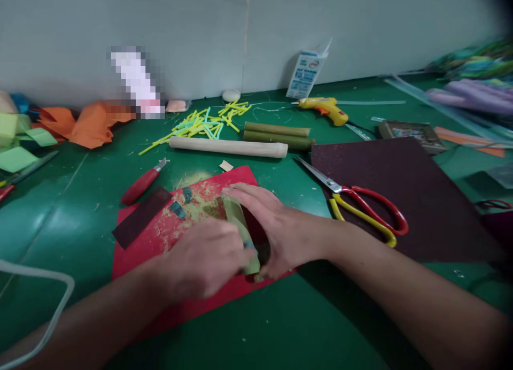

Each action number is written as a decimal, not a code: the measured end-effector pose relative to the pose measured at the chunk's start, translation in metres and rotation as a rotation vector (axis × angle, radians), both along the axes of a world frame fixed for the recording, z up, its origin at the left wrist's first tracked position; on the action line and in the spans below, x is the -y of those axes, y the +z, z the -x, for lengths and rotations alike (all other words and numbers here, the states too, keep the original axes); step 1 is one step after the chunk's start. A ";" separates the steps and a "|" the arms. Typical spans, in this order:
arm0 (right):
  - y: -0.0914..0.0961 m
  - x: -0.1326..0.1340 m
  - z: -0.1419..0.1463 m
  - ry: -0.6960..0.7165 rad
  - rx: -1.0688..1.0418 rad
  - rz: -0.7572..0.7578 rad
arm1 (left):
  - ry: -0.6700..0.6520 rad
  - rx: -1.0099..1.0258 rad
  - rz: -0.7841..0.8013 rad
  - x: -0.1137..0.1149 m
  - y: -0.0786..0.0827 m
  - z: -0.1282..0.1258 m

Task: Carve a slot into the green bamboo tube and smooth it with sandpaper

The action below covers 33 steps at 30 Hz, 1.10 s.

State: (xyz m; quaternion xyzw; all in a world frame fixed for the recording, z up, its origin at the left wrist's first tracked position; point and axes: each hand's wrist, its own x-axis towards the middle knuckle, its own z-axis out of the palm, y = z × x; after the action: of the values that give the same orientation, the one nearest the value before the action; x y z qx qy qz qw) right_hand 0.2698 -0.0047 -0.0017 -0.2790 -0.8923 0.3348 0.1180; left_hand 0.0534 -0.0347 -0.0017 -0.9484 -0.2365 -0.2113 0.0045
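Note:
A short green piece of bamboo (pixel 235 212) lies tilted over a red sheet (pixel 216 295). My right hand (pixel 276 223) grips it, fingers at the far end and thumb near the close end. My left hand (pixel 206 255), blurred by motion, is closed against its near part; a bit of blue shows at the fingertips, but what they hold is hidden. Pale green dust and shavings cover the sheet around the bamboo. Two small dark green scraps (pixel 177 210) and a dark brown strip (pixel 142 217) lie there too.
Red-handled cutter (pixel 142 183) lies left of the sheet. Scissors (pixel 356 199) rest partly on a dark brown sheet (pixel 425 199) at right. Behind are a peeled pale bamboo stick (pixel 228 146), green bamboo pieces (pixel 280 140), cut yellow straws (pixel 192 125) and a yellow glue gun (pixel 324 108).

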 end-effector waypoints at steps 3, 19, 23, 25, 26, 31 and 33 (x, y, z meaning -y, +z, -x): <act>-0.001 0.000 -0.001 -0.019 0.015 -0.002 | 0.156 0.057 -0.060 -0.007 0.000 0.001; 0.000 0.000 0.000 -0.012 0.019 -0.040 | 0.052 0.049 -0.108 -0.004 0.002 0.004; 0.001 0.000 0.000 -0.018 0.031 -0.044 | 0.036 0.068 -0.097 -0.003 0.001 -0.001; 0.001 0.000 0.000 -0.008 0.032 -0.051 | -0.027 0.073 -0.057 -0.004 0.002 -0.002; 0.001 0.000 0.000 -0.005 0.030 -0.054 | -0.049 0.078 -0.070 -0.005 0.002 -0.002; 0.000 -0.002 -0.001 -0.005 0.006 -0.045 | 0.045 0.066 -0.112 -0.002 0.003 -0.001; -0.001 -0.002 -0.002 0.010 0.011 -0.046 | -0.001 0.069 -0.056 0.002 0.001 -0.002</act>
State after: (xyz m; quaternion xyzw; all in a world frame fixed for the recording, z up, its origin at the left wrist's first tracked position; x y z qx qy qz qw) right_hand 0.2715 -0.0025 -0.0023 -0.2736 -0.9016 0.3135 0.1180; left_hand 0.0552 -0.0368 -0.0006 -0.9402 -0.2299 -0.2504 0.0227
